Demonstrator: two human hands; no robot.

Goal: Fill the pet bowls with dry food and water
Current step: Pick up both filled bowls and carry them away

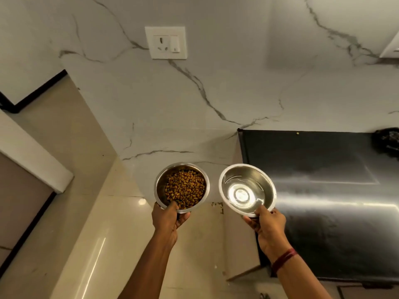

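Note:
Two steel pet bowls are held up in the air in front of a marble wall. The left bowl (159,186) holds brown dry kibble (185,188); my left hand (167,219) grips its near rim, thumb inside. The right bowl (267,186) holds clear water that reflects a light; my right hand (267,223) grips its near rim, thumb over the edge. A red thread band sits on my right wrist. Both bowls are roughly level and side by side, apart from each other.
A black countertop (323,169) runs along the right, with a dark object (386,141) at its far end. A white wall socket (165,42) is on the marble wall. Beige floor tiles (86,212) lie below, and a white ledge (32,156) juts out at left.

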